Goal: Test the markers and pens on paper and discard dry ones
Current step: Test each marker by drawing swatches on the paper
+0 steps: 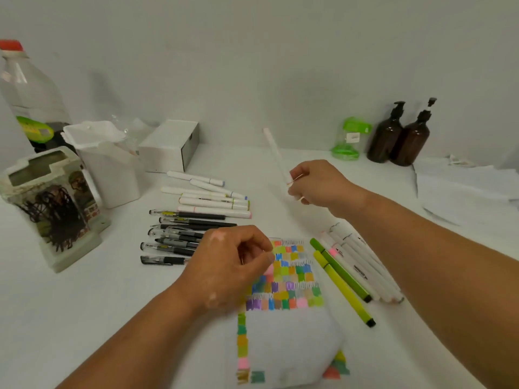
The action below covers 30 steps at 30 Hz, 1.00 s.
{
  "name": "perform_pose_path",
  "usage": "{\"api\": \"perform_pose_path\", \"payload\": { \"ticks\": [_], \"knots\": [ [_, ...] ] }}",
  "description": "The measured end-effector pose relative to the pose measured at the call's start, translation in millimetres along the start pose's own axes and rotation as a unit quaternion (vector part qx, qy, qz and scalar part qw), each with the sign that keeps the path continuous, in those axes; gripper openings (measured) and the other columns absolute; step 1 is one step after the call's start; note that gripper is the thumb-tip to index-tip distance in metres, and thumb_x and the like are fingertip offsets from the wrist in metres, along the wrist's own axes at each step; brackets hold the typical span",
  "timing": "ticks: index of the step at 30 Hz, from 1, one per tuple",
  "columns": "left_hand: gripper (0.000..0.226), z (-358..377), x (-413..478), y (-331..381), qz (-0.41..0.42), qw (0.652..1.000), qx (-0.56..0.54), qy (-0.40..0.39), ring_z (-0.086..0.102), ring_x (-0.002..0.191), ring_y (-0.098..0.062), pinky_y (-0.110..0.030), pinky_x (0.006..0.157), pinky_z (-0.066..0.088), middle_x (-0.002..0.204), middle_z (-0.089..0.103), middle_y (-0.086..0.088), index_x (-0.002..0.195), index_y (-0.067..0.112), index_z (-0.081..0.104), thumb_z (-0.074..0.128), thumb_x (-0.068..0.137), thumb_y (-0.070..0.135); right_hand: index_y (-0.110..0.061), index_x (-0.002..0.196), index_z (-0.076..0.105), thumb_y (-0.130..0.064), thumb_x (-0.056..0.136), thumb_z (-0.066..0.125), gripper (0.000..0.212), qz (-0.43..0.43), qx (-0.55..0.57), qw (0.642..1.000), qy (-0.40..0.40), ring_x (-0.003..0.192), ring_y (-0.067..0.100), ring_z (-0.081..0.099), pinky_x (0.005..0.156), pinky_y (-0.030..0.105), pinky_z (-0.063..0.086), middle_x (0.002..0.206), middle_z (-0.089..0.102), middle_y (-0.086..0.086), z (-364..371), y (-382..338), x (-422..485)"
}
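Pinching its lower end between thumb and fingertips, the right hand (pixel 317 186) holds a white marker (pixel 276 155) tilted above the table (pixel 84 318), beyond the paper (pixel 289 341). The left hand (pixel 233 265) sits over the paper's upper left corner with its fingers curled and thumb against forefinger; whether it pinches a cap I cannot tell.

A dense block of colour swatches (pixel 286 279) covers the sheet, so testing looks well along. Left of the paper lie white markers (pixel 213 202) and black pens (pixel 179 234). To its right lie more markers (pixel 362 259) and two green pens (pixel 341 279). Which group is already tested is unclear.

Against the white wall (pixel 280 66) stand two amber pump bottles (pixel 398 138), a green jar (pixel 349 138), a white box (pixel 171 146) and a clear bottle (pixel 28 88).
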State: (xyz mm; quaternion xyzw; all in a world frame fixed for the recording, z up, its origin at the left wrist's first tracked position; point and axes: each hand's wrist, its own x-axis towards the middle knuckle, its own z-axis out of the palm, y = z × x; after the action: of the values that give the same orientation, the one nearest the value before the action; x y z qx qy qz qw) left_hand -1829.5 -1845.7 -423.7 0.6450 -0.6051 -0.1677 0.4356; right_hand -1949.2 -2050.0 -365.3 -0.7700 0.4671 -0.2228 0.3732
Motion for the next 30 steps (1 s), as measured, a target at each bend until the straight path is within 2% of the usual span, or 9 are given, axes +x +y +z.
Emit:
{"api": "perform_pose_path", "payload": {
  "ticks": [3, 7, 10, 13, 17, 21, 25, 27, 30],
  "knots": [
    [0.012, -7, -4, 3, 0.063, 0.991, 0.087, -0.074, 0.063, 0.079, -0.001, -0.01, 0.065, 0.047, 0.078, 0.067, 0.018, 0.091, 0.029, 0.074, 0.08, 0.082, 0.032, -0.003, 0.092, 0.067, 0.003, 0.075, 0.072, 0.019, 0.001, 0.121, 0.993, 0.013, 0.073, 0.028, 0.071, 0.077, 0.044, 0.062, 0.085, 0.074, 0.02, -23, 14, -60],
    [0.045, -18, -17, 1, 0.066, 0.954, 0.236, -0.174, 0.053, 0.102, 0.008, -0.011, 0.086, 0.043, 0.107, 0.058, 0.03, 0.109, 0.043, 0.069, 0.072, 0.072, 0.068, -0.013, 0.101, 0.066, 0.0, 0.077, 0.075, 0.029, -0.005, 0.228, 0.974, 0.006, 0.074, 0.025, 0.076, 0.063, 0.029, 0.061, 0.082, 0.076, 0.009, -41, 35, -131],
    [0.074, -12, -39, 1, 0.043, 0.947, 0.264, -0.177, 0.04, 0.121, 0.006, -0.022, 0.103, 0.04, 0.127, 0.05, 0.028, 0.125, 0.043, 0.062, 0.06, 0.063, 0.085, -0.01, 0.097, 0.067, -0.003, 0.075, 0.079, 0.026, -0.01, 0.25, 0.968, -0.014, 0.078, 0.024, 0.077, 0.065, 0.028, 0.059, 0.085, 0.077, 0.01, -38, 52, -167],
    [0.084, 0, -58, 7, 0.035, 0.95, 0.269, -0.153, 0.038, 0.124, 0.002, -0.025, 0.107, 0.039, 0.133, 0.049, 0.022, 0.132, 0.037, 0.059, 0.056, 0.065, 0.086, -0.009, 0.098, 0.069, -0.01, 0.086, 0.074, 0.013, 0.003, 0.304, 0.952, -0.025, 0.08, 0.023, 0.077, 0.061, 0.024, 0.057, 0.086, 0.079, 0.008, -22, 58, -187],
    [0.071, 13, -82, 23, 0.027, 0.962, 0.248, -0.108, 0.042, 0.126, -0.002, -0.03, 0.109, 0.039, 0.135, 0.051, 0.019, 0.132, 0.035, 0.059, 0.062, 0.074, 0.076, -0.008, 0.091, 0.075, -0.016, 0.087, 0.075, 0.009, 0.01, 0.324, 0.946, -0.023, 0.064, 0.016, 0.066, 0.055, 0.025, 0.052, 0.07, 0.069, 0.004, 1, 62, -204],
    [0.05, 23, -101, 48, 0.005, 0.991, 0.13, -0.034, 0.051, 0.115, 0.004, -0.023, 0.101, 0.047, 0.129, 0.055, 0.021, 0.136, 0.041, 0.052, 0.06, 0.09, 0.056, -0.01, 0.089, 0.075, -0.012, 0.086, 0.075, 0.004, -0.023, 0.348, 0.935, -0.059, 0.059, 0.018, 0.061, 0.051, 0.026, 0.049, 0.067, 0.064, 0.009, 15, 62, -224],
    [0.029, 30, -106, 71, 0.055, 0.99, 0.123, -0.036, 0.056, 0.098, 0.005, -0.007, 0.081, 0.044, 0.107, 0.062, 0.024, 0.129, 0.035, 0.059, 0.053, 0.101, 0.032, -0.022, 0.086, 0.073, -0.022, 0.089, 0.072, 0.004, -0.066, 0.333, 0.937, -0.08, 0.06, 0.018, 0.061, 0.048, 0.027, 0.045, 0.072, 0.068, 0.008, 19, 53, -239],
    [0.023, 27, -107, 74, 0.054, 0.989, 0.132, -0.036, 0.055, 0.086, 0.004, -0.006, 0.072, 0.039, 0.091, 0.057, 0.027, 0.121, 0.032, 0.062, 0.052, 0.102, 0.023, -0.025, 0.082, 0.071, -0.023, 0.092, 0.07, 0.01, -0.083, 0.327, 0.938, -0.074, 0.059, 0.016, 0.059, 0.047, 0.026, 0.044, 0.071, 0.068, 0.005, 19, 50, -242],
    [0.018, 25, -108, 73, 0.031, 0.99, 0.118, -0.067, 0.054, 0.082, -0.001, -0.011, 0.066, 0.04, 0.089, 0.058, 0.021, 0.112, 0.034, 0.058, 0.045, 0.104, 0.023, -0.024, 0.087, 0.071, -0.022, 0.091, 0.072, 0.005, -0.123, 0.28, 0.95, -0.068, 0.059, 0.013, 0.06, 0.049, 0.025, 0.046, 0.07, 0.07, 0.002, 20, 48, -244]
  ]
}}
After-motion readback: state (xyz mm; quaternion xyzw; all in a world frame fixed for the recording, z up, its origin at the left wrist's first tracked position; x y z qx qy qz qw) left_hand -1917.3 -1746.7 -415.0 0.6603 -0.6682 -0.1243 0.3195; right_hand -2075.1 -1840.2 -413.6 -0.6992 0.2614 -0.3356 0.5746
